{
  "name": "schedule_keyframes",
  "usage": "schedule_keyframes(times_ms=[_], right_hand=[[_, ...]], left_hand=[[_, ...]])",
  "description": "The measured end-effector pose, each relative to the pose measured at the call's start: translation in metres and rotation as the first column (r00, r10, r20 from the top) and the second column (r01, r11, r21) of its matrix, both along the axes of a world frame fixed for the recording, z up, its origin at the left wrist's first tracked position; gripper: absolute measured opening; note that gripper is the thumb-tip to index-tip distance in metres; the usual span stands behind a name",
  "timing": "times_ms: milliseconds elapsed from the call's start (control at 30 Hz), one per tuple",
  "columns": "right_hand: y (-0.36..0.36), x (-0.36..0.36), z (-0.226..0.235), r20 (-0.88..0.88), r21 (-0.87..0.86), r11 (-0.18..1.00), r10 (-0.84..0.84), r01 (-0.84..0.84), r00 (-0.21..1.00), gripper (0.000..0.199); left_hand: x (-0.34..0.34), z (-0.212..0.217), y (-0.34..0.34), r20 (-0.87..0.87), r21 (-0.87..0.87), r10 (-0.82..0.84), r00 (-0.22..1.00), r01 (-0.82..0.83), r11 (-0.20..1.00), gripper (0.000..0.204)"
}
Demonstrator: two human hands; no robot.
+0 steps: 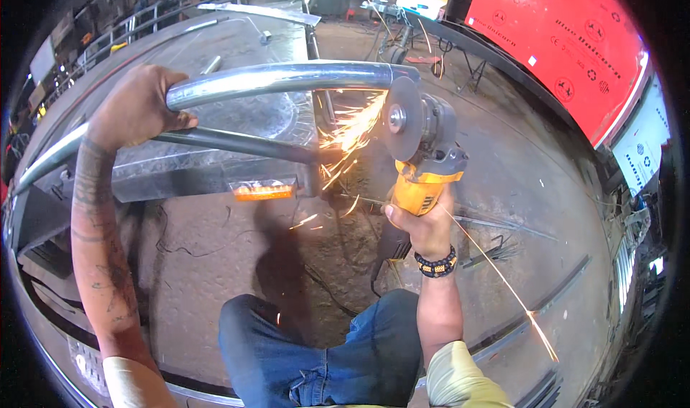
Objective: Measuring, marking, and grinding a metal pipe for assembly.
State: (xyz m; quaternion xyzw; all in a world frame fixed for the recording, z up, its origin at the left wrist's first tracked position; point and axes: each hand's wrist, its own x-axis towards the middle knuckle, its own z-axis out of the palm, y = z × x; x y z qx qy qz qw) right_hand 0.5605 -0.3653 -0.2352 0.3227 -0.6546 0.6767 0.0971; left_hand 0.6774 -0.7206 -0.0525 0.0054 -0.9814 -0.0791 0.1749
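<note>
My left hand (136,106) is wrapped round a shiny curved metal tube (287,77), steadying it near its left part. In my right hand (424,225) is a yellow and grey angle grinder (431,164), gripped by its body and held upright. The grinder's thin cutting disc (404,118) meets the tube near its right end. Bright orange sparks (356,131) spray from there to the left and downward. A darker straight bar (237,144) runs below the tube, under my left hand.
A steel-topped bench (215,45) stretches behind the tube. An orange lamp (264,191) is fixed to the frame's front edge. Large red panels (560,42) lean at the far right. A dark power tool (394,246) lies on the floor between my knees and the grinder, beside loose rods (496,250).
</note>
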Motion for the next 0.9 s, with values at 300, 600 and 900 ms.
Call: schedule_keyframes(times_ms=[300, 600, 900], right_hand=[[-0.002, 0.007, 0.012, 0.091, -0.01, 0.997, 0.074, -0.073, 0.993, 0.047], [-0.004, 0.01, 0.013, 0.27, -0.108, 0.99, 0.112, -0.086, 0.956, 0.047], [-0.002, 0.005, 0.005, 0.104, -0.016, 1.0, 0.022, -0.02, 0.994, 0.042]], left_hand=[[0.002, 0.001, 0.001, -0.02, 0.011, 0.0, 1.0, 0.0, 1.0, 0.026], [0.001, 0.002, 0.003, 0.009, 0.052, 0.006, 1.0, -0.007, 0.999, 0.027], [0.0, 0.0, -0.001, 0.011, 0.012, 0.004, 1.0, -0.004, 1.0, 0.026]])
